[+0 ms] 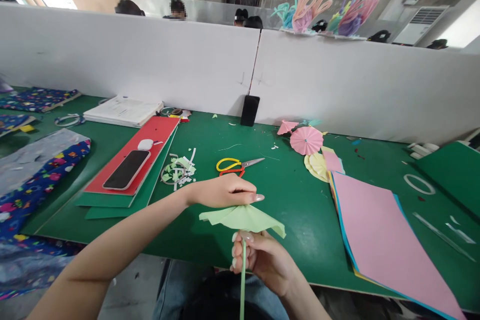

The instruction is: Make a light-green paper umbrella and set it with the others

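Observation:
A light green paper umbrella (pixel 243 219) with a pleated canopy is between my hands, above the table's front edge. My left hand (pixel 227 191) is closed at the top of the canopy, thumb and fingers together over its peak; the fingertips are partly hidden. Beneath the canopy, my right hand (pixel 267 259) is wrapped round the green stem (pixel 243 290), which points down toward my lap. Just beyond my left hand lie scissors (pixel 240 165) with one yellow and one red handle. Green and white paper scraps (pixel 179 170) are heaped left of them, around a ring.
Pink (pixel 306 140) and yellow paper umbrellas (pixel 317 166) lie at the back right. Coloured paper sheets (pixel 390 240) cover the right front. A phone (pixel 126 170) rests on red board at left; another phone (pixel 250 110) leans on the white partition (pixel 150 55). People's heads show beyond it.

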The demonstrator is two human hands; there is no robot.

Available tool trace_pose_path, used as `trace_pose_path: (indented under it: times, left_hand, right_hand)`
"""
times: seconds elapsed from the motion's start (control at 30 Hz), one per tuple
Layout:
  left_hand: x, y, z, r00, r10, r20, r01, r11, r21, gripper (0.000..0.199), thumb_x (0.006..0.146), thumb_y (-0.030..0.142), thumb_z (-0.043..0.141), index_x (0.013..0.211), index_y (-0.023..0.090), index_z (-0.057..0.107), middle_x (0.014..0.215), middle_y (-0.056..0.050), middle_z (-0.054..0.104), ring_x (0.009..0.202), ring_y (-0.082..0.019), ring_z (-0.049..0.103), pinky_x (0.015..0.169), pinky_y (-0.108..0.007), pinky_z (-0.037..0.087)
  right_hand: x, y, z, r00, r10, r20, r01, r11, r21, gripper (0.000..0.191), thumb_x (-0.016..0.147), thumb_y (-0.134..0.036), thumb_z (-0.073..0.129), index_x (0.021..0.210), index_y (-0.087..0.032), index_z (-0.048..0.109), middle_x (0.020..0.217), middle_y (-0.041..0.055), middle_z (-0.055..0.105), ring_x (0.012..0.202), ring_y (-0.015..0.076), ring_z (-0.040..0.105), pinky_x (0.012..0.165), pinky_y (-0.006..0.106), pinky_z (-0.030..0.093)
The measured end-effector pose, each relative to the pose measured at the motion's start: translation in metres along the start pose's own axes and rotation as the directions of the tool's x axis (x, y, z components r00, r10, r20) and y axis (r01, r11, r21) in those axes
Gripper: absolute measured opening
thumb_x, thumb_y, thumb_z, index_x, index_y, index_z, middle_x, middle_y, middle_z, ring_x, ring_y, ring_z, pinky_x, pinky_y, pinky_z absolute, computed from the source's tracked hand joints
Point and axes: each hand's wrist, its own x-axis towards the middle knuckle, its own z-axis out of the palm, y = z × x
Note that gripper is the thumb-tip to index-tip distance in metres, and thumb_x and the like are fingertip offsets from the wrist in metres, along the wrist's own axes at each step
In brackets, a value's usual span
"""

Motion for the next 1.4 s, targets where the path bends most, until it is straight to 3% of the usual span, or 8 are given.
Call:
trace_pose_path:
  times: [0.17,0.33,0.53,0.8,0.97,1.1,1.2,1.4]
  left_hand:
    - [-0.005,-0.012,0.02,0.999,-0.011,0.044,0.015,0.997,-0.074,0.042,0.096,0.04,0.041,0.062,0.02,0.028,0.06,0.007,0.021,0.055,-0.009,0.022,0.049,-0.024,0.021]
    - [-0.015,-0.02,0.032,1.0,0.003,0.014,-0.001,0.992,-0.124,0.041,0.097,0.04,0.04,0.063,0.02,0.029,0.061,0.007,0.021,0.057,-0.009,0.021,0.052,-0.025,0.022]
    - [-0.015,-0.015,0.031,1.0,0.014,0.004,-0.013,0.99,-0.143,0.04,0.097,0.039,0.04,0.064,0.02,0.028,0.061,0.007,0.02,0.057,-0.01,0.02,0.052,-0.026,0.022]
    - [-0.015,-0.013,0.03,1.0,0.023,0.007,-0.022,0.989,-0.145,0.04,0.097,0.039,0.041,0.063,0.02,0.029,0.061,0.006,0.02,0.056,-0.01,0.021,0.051,-0.026,0.021]
    - [-0.014,-0.012,0.028,1.0,0.001,0.026,0.003,0.988,-0.157,0.041,0.097,0.039,0.041,0.063,0.02,0.029,0.061,0.007,0.02,0.056,-0.01,0.021,0.051,-0.026,0.021]
    - [-0.012,-0.007,0.025,0.998,-0.048,0.027,0.053,0.972,-0.227,0.04,0.096,0.041,0.04,0.063,0.02,0.031,0.06,0.007,0.023,0.055,-0.009,0.023,0.05,-0.025,0.022]
    - [-0.01,-0.004,0.024,0.997,-0.07,0.037,0.077,0.963,-0.256,0.039,0.095,0.043,0.041,0.064,0.02,0.033,0.059,0.007,0.025,0.054,-0.009,0.024,0.049,-0.024,0.022]
    - [-0.011,-0.003,0.023,0.998,-0.046,0.04,0.054,0.972,-0.231,0.041,0.095,0.042,0.042,0.062,0.02,0.031,0.058,0.007,0.023,0.053,-0.009,0.022,0.048,-0.025,0.02]
  right_hand:
    - [-0.01,0.017,-0.008,0.995,0.093,-0.035,-0.092,0.996,0.004,0.033,0.062,-0.038,0.084,0.075,-0.01,0.073,0.07,0.0072,0.072,0.059,0.0151,0.069,0.059,0.025,0.051]
    - [-0.016,0.028,-0.01,0.995,0.103,-0.008,-0.103,0.995,0.015,0.033,0.065,-0.038,0.082,0.074,-0.008,0.071,0.067,0.0071,0.071,0.058,0.015,0.069,0.057,0.024,0.05]
    - [-0.019,0.028,-0.003,0.996,0.091,0.019,-0.092,0.995,0.026,0.031,0.068,-0.038,0.079,0.072,-0.008,0.07,0.061,0.005,0.068,0.055,0.0136,0.067,0.055,0.022,0.049]
    - [-0.02,0.027,0.004,0.997,0.064,-0.045,-0.066,0.997,-0.041,0.034,0.07,-0.04,0.077,0.063,-0.008,0.066,0.057,0.0055,0.066,0.051,0.0117,0.063,0.054,0.022,0.046]
    - [-0.02,0.024,0.005,0.999,0.011,-0.038,-0.013,0.998,-0.063,0.032,0.071,-0.039,0.077,0.068,-0.009,0.068,0.056,0.0052,0.066,0.053,0.013,0.064,0.055,0.023,0.046]
    - [-0.017,0.018,0.001,1.0,-0.018,0.012,0.018,1.0,-0.022,0.036,0.071,-0.041,0.08,0.085,-0.009,0.072,0.072,0.0073,0.072,0.065,0.0152,0.069,0.065,0.026,0.049]
    - [-0.013,0.018,0.0,0.999,0.021,0.049,-0.023,0.999,0.044,0.039,0.067,-0.042,0.083,0.088,-0.011,0.072,0.075,0.0054,0.072,0.07,0.0158,0.07,0.068,0.027,0.049]
    - [-0.009,0.025,-0.001,0.991,0.115,0.064,-0.123,0.983,0.135,0.034,0.061,-0.039,0.085,0.068,-0.013,0.065,0.061,-0.0005,0.065,0.064,0.0156,0.067,0.068,0.029,0.046]
